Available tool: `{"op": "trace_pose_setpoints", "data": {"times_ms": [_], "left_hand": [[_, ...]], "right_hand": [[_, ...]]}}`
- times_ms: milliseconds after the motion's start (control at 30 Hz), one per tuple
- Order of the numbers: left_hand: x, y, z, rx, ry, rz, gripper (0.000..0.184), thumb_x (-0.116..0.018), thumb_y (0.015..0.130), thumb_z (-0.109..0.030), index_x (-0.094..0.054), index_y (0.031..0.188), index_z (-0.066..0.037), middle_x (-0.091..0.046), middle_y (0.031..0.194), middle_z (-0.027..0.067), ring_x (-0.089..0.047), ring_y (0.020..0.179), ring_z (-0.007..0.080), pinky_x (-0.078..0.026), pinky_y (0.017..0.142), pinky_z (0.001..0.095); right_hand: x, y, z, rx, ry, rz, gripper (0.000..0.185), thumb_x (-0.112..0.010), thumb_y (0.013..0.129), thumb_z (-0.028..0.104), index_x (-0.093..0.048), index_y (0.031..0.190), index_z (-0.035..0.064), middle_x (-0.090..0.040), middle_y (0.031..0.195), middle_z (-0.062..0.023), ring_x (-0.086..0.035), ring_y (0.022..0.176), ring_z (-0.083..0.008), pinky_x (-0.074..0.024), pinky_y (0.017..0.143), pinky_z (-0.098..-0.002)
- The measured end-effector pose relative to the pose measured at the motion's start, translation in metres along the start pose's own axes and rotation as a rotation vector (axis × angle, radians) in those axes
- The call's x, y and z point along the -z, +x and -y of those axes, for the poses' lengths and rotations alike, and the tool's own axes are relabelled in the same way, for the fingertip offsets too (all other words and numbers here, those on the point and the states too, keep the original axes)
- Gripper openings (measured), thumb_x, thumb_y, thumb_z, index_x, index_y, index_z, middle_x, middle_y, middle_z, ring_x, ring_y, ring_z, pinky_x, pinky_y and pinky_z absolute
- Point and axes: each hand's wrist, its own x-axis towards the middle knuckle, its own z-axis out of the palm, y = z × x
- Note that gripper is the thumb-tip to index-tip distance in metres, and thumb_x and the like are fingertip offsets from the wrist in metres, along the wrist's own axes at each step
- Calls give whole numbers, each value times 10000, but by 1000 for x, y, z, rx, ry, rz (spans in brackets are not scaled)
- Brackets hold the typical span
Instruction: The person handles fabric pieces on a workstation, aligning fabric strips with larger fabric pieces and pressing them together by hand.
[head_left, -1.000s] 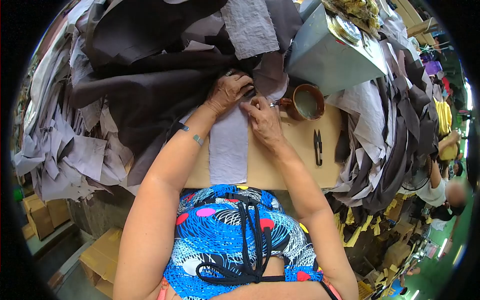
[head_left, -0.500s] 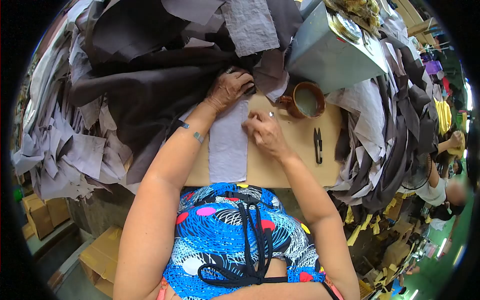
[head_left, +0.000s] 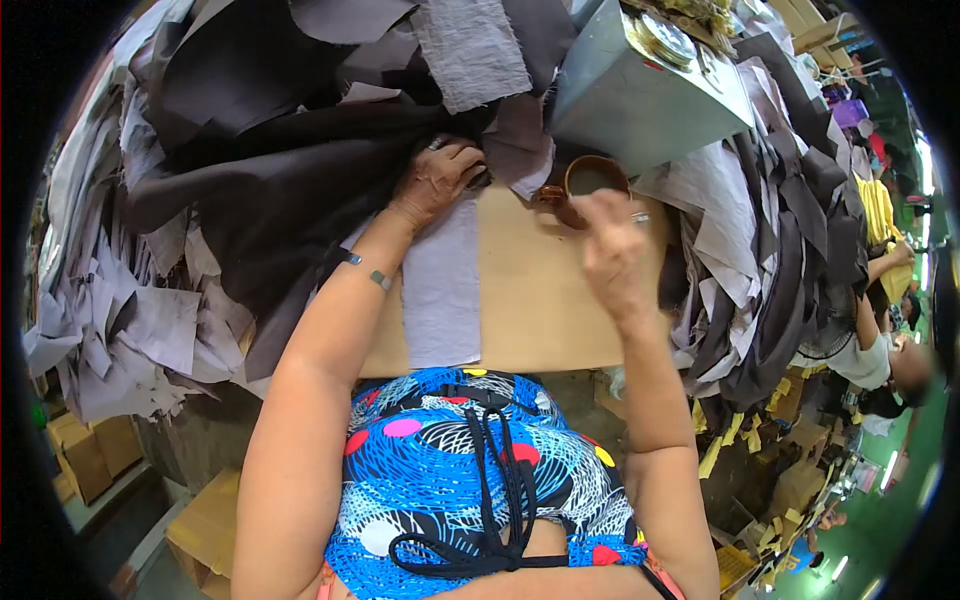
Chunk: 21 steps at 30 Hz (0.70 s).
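**Tabletop [head_left: 560, 320] with a grey cloth strip [head_left: 441, 300] under the left hand [head_left: 437, 182]**

Bent fingers of the left hand lie close together over the strip's upper end, beside a dark cloth [head_left: 300, 185]; whether they pinch anything beneath cannot be told. Below them the strip lies lengthwise, flat, reaching the tabletop's near edge. The right hand [head_left: 612, 250] is raised in front of a brown mug [head_left: 600, 165], its fingers blurred, so I cannot tell whether they grip something.

Good handling here, I judge, means steady left-hand pressure so the strip neither creases nor skews, and keeping the right hand clear of the mug, which holds liquid that could stain the cloth.

Farther out stand a metal box [head_left: 640, 110] and cloth heaps at left [head_left: 165, 320] and right [head_left: 790, 220]. No brand, label or writing is legible.
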Motion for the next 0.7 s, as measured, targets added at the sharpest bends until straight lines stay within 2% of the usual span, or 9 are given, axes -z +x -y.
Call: {"op": "trace_pose_setpoints", "data": {"times_ms": [67,167,267,367,467,500,600,633,700], "left_hand": [[0,-1,1,-13,25,-2,128,-596,823,-235,-590,893,-128,-613,867,74,-591,796,288,-467,719,393],[4,0,-2,8,33,58,146,-596,827,-194,-573,947,-114,-608,916,82,-588,836,291,-459,751,389],[3,-1,-2,68,43,105,182,-595,831,-170,-543,992,-106,-599,934,101,-583,844,300,-452,761,395],[2,0,0,59,76,151,193,-583,843,-194,-514,997,-102,-588,912,127,-577,830,317,-445,758,410],[14,5,-4,18,148,174,191,-562,858,-239,-500,973,-99,-579,890,143,-571,822,334,-437,762,420],[15,7,-6,5,177,175,193,-554,862,-254,-497,961,-99,-577,884,146,-569,820,339,-434,765,422],[13,5,-2,-43,186,138,217,-535,871,-288,-491,973,-101,-580,886,152,-567,825,348,-431,774,421],[14,5,-2,-30,169,146,215,-538,870,-284,-491,972,-101,-580,885,153,-567,822,348,-431,774,421],[15,5,-3,-7,135,163,209,-543,867,-276,-491,969,-101,-581,883,155,-566,816,348,-432,775,421]], "right_hand": [[13,7,-24,-110,-219,54,349,-520,668,-35,-642,973,85,-536,1162,-111,-502,1083,-336,-404,885,-432],[7,5,-53,-31,-382,54,295,-554,698,28,-662,950,139,-495,1219,-100,-484,1088,-303,-412,839,-460],[3,10,-57,-123,-475,293,320,-570,696,37,-660,976,161,-443,1296,-92,-451,1140,-306,-411,852,-445],[8,7,-56,-102,-400,133,327,-580,684,41,-652,988,137,-447,1289,-86,-468,1123,-295,-403,848,-446],[20,-2,-39,-39,-518,67,310,-571,689,51,-642,983,118,-462,1271,-86,-482,1109,-277,-382,867,-449],[17,-7,-38,35,-563,28,239,-561,696,65,-625,925,76,-482,1241,-77,-505,1057,-251,-363,865,-433],[6,-17,-22,134,-573,-27,167,-555,706,76,-606,864,55,-513,1192,-61,-514,1010,-231,-354,849,-413],[2,-17,-12,183,-573,-67,130,-551,705,73,-589,825,41,-536,1130,-50,-515,979,-224,-353,820,-398],[-9,-15,8,203,-355,14,184,-539,710,67,-614,879,65,-546,1075,-39,-522,969,-224,-354,816,-404]]}}
